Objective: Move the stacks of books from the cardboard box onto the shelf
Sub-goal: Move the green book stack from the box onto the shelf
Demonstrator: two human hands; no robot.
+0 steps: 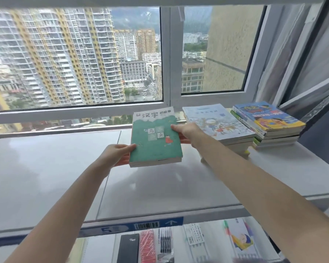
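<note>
Green-topped book stack, gripped at its sides by left hand and right hand, hovers over the shelf; pale-covered stack and blue-covered stack already lie there.

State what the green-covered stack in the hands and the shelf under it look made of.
The green-covered stack, held by the left hand and right hand: paper, with a matte card cover; pale page layers show at its near edge. The shelf: hard, glossy pale slab, perhaps stone, tile or laminate; it reflects window light.
</note>
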